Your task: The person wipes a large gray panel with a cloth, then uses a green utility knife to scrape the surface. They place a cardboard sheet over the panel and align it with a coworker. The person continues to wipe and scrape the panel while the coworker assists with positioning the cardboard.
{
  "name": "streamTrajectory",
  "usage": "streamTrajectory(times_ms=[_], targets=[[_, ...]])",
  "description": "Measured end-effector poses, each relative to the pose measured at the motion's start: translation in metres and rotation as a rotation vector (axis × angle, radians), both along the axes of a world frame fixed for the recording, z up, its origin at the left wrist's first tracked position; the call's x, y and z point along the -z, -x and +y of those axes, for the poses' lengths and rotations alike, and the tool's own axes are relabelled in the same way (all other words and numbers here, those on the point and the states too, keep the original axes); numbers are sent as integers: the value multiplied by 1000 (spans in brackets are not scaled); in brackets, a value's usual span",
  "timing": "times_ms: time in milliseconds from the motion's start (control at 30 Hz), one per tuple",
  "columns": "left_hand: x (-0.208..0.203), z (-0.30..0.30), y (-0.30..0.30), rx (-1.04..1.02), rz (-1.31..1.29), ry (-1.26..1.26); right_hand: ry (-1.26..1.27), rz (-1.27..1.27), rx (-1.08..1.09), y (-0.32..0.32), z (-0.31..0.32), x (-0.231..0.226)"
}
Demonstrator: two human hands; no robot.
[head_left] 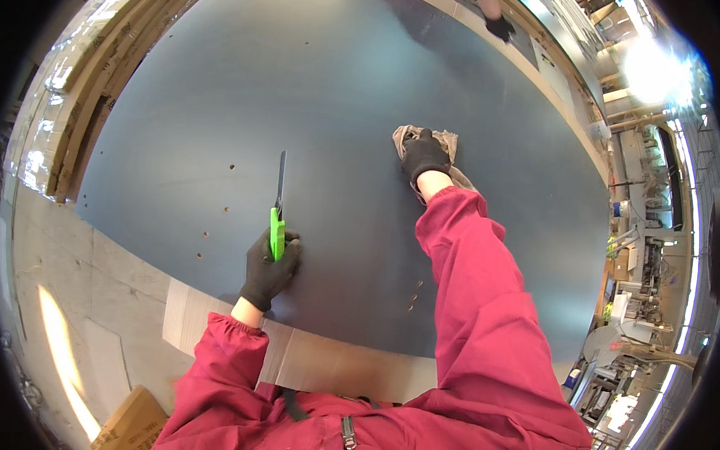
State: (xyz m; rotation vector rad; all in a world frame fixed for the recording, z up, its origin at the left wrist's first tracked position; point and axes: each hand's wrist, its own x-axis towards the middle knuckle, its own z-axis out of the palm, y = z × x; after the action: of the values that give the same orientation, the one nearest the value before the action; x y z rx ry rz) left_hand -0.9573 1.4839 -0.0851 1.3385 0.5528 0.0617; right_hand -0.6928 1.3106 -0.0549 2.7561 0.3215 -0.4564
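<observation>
A large dark blue-grey sheet panel (pixel 340 105) lies flat in front of me. My left hand (pixel 267 271), in a black glove, is closed round the bright green handle of a long-bladed knife (pixel 278 232). Its thin dark blade points away from me over the panel's left half. My right hand (pixel 426 157), gloved in black too, presses a crumpled beige rag (pixel 450 141) onto the panel right of the middle. Part of the rag is hidden under the hand and wrist. Small brown specks (pixel 232 166) dot the surface left of the knife, with several more near my right sleeve.
Cardboard (pixel 347 367) sticks out under the panel's near edge. Long wrapped, wood-coloured packs (pixel 87 96) run along the far left. A cardboard box (pixel 135 423) stands at lower left. Another person's gloved hand (pixel 500 28) shows beyond the far edge. Cluttered equipment (pixel 634 314) lines the right.
</observation>
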Motion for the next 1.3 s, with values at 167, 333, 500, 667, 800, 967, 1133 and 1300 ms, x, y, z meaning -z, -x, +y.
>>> streamTrajectory(times_ms=[167,333,500,667,800,967,1133,1300], targets=[[4,0,2,12,35,102,-58,123,-131,64,-9,-2],[5,-1,3,-12,4,144,-59,-42,-61,10,7,8],[1,3,6,-9,-20,66,70,50,-262,24,-19,45],[1,0,5,59,-19,31,217,45,-241,2,-39,46],[-5,3,2,21,-48,-20,-76,-93,146,-26,-15,26],[-10,5,1,78,-35,-123,154,-25,-164,40,-15,20],[-5,0,6,47,-38,161,-7,-41,109,1,-10,22],[-15,-15,101,6,60,330,343,-24,-636,79,36,50]])
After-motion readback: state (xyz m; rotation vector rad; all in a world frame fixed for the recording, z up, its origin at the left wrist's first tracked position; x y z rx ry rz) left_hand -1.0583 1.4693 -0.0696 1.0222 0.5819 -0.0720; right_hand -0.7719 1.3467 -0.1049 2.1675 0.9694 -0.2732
